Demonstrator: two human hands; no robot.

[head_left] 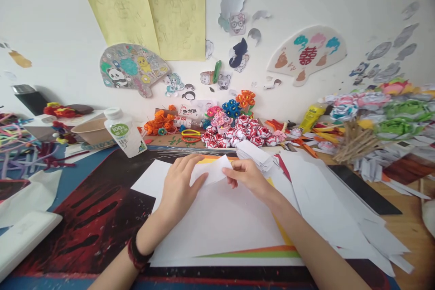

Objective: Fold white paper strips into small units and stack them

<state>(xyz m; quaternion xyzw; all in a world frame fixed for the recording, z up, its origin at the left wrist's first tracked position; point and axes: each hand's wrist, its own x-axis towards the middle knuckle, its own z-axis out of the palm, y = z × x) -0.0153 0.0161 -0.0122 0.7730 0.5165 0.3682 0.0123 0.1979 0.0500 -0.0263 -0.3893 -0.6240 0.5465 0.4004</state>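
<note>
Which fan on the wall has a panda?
The fan on the left, by the yellow drawings: a panda sits on it. The other fan has a big red symbol instead.

Pencil drawings on yellow paper point(175, 13); red-and-white artificial flowers point(247, 132)
A panda-decorated fan point(129, 68) hangs below the drawings; a white bottle point(125, 135) stands beside a brown bowl point(91, 132).
</note>
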